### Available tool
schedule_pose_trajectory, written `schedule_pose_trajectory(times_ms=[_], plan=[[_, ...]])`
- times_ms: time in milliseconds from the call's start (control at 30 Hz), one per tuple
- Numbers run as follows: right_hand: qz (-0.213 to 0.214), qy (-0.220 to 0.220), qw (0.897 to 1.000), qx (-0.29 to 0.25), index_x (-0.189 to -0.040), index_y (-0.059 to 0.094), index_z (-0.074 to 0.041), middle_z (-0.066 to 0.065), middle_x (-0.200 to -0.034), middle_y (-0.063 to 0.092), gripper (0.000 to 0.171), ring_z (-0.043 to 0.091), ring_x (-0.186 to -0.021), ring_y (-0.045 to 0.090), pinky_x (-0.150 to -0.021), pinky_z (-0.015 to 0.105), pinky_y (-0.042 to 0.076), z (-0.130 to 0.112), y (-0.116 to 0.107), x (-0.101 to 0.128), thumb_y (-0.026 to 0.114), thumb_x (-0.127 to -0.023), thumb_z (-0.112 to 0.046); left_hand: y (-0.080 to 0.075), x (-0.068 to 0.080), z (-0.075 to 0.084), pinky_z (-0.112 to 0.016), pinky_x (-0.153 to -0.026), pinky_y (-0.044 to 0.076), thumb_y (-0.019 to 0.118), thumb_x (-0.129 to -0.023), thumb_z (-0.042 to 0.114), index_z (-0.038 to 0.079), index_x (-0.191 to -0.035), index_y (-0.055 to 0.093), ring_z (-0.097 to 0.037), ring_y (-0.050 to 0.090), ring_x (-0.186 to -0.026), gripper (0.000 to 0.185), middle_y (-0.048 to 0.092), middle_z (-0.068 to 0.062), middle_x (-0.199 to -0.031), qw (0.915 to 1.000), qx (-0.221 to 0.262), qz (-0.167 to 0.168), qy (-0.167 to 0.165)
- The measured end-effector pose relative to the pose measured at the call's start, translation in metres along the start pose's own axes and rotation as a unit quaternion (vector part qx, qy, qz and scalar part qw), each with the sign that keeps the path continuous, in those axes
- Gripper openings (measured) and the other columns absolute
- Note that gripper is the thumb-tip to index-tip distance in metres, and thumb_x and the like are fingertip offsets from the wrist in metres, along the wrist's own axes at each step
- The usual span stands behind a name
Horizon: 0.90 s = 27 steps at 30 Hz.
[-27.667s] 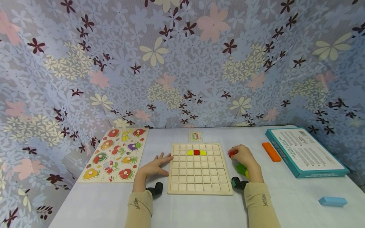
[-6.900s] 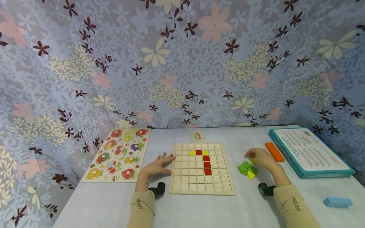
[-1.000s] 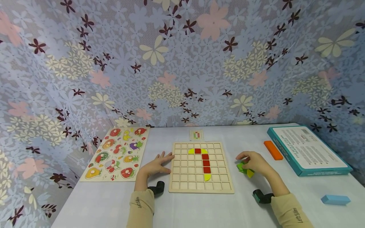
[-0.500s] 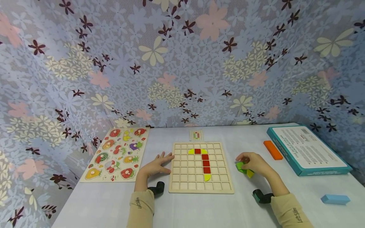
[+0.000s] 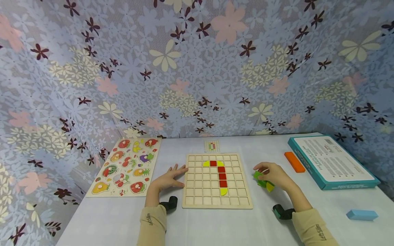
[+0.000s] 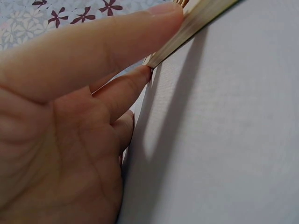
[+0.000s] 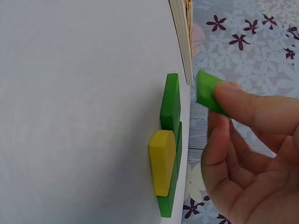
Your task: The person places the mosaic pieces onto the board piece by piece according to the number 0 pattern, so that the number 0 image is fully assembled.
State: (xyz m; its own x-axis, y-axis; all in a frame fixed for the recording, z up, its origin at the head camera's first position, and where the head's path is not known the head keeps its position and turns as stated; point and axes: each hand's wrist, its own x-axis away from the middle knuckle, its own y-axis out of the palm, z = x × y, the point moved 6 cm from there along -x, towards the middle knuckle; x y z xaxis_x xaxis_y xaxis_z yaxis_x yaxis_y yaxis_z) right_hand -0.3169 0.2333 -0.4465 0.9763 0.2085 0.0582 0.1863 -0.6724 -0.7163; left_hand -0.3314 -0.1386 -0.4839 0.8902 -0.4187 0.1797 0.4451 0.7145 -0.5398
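My right hand point(image 5: 274, 175) pinches a green square tile point(image 7: 208, 91) between thumb and fingers, raised over a small pile. In that pile lie several green tiles point(image 7: 171, 105) and a yellow rounded tile point(image 7: 162, 161). A wooden grid board point(image 5: 201, 202) lies flat in the middle of the table. On it, a red tile point(image 5: 213, 163) sits between two yellow rounded ones in an upper row. Below run a column of red tiles point(image 5: 222, 176) and a yellow rounded tile point(image 5: 223, 191). My left hand point(image 5: 167, 179) has its fingers spread, fingertips touching the board's left edge.
A small pattern card point(image 5: 212, 146) lies behind the board. To the left is a fruit puzzle board point(image 5: 107, 186). On the right lie an orange block point(image 5: 294, 162), a teal-edged box point(image 5: 335, 164) and a light blue block point(image 5: 362, 215). A flowered cloth hangs behind.
Over the last second my right hand picks a green tile up off the pile. Since the older frames, the red column and lower yellow tile have appeared on the board. My left hand stays put.
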Motion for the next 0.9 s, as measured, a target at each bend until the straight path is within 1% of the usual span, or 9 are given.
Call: schedule_pose_trajectory(times_ms=[67,200,333,467,600,733,900], plan=[[0.007,0.0,1.0,-0.002,-0.107,0.063,-0.001,0.011,-0.098,0.063,0.028,0.024,-0.087,0.058,-0.076,0.038,0.053,-0.001,-0.001,0.0,0.067,-0.079,-0.002,0.0,0.0,0.0,-0.06,-0.109,-0.006,0.074,-0.074,0.015,0.014,-0.138,0.045,-0.035,-0.009,-0.14,0.071,0.023,-0.004,-0.152,1.0,-0.001,-0.001,-0.001],[0.017,0.0,1.0,-0.007,-0.108,0.062,-0.001,0.009,-0.095,0.063,0.03,0.022,-0.086,0.058,-0.073,0.036,0.052,-0.002,-0.001,0.001,0.069,-0.079,-0.006,0.001,0.001,0.001,-0.06,-0.109,-0.006,0.074,-0.074,0.014,0.014,-0.139,0.044,-0.036,-0.009,-0.14,0.071,0.022,-0.004,-0.152,1.0,-0.001,-0.004,-0.003],[0.022,0.004,1.0,-0.017,-0.103,0.062,-0.001,0.007,-0.092,0.063,0.026,0.021,-0.085,0.057,-0.071,0.033,0.051,-0.004,0.0,0.001,0.07,-0.08,-0.009,0.0,0.002,0.002,-0.06,-0.109,-0.007,0.074,-0.074,0.014,0.015,-0.139,0.044,-0.036,-0.009,-0.14,0.071,0.022,-0.004,-0.152,1.0,-0.004,-0.003,-0.005],[0.026,0.006,0.999,-0.026,-0.098,0.063,-0.002,0.006,-0.09,0.063,0.021,0.02,-0.084,0.057,-0.071,0.033,0.051,-0.007,0.001,-0.001,0.069,-0.08,-0.01,0.0,0.001,0.003,-0.058,-0.11,-0.007,0.074,-0.074,0.014,0.014,-0.139,0.043,-0.034,-0.008,-0.14,0.072,0.022,-0.004,-0.152,0.9999,-0.011,-0.003,0.0],[0.02,0.006,0.999,-0.041,-0.098,0.063,-0.003,0.006,-0.093,0.064,0.02,0.02,-0.085,0.058,-0.071,0.032,0.052,-0.011,0.004,-0.001,0.069,-0.081,-0.012,0.0,0.001,0.004,-0.057,-0.11,-0.007,0.074,-0.075,0.014,0.013,-0.14,0.042,-0.033,-0.008,-0.141,0.072,0.021,-0.005,-0.152,0.9999,-0.013,-0.005,0.005],[0.012,0.003,0.998,-0.055,-0.103,0.064,-0.003,0.006,-0.094,0.064,0.024,0.02,-0.087,0.058,-0.073,0.033,0.051,-0.02,0.009,-0.002,0.068,-0.082,-0.011,0.0,0.002,0.005,-0.057,-0.11,-0.007,0.074,-0.074,0.013,0.013,-0.14,0.042,-0.033,-0.009,-0.14,0.072,0.021,-0.005,-0.152,0.9999,-0.008,-0.006,0.006],[0.001,-0.009,0.999,-0.052,-0.105,0.066,-0.003,0.006,-0.094,0.065,0.025,0.02,-0.087,0.058,-0.077,0.037,0.051,-0.033,0.014,-0.003,0.067,-0.082,-0.011,0.001,0.001,0.003,-0.058,-0.109,-0.007,0.074,-0.074,0.013,0.013,-0.139,0.043,-0.034,-0.009,-0.14,0.072,0.022,-0.005,-0.152,1.0,-0.003,-0.001,0.002]])
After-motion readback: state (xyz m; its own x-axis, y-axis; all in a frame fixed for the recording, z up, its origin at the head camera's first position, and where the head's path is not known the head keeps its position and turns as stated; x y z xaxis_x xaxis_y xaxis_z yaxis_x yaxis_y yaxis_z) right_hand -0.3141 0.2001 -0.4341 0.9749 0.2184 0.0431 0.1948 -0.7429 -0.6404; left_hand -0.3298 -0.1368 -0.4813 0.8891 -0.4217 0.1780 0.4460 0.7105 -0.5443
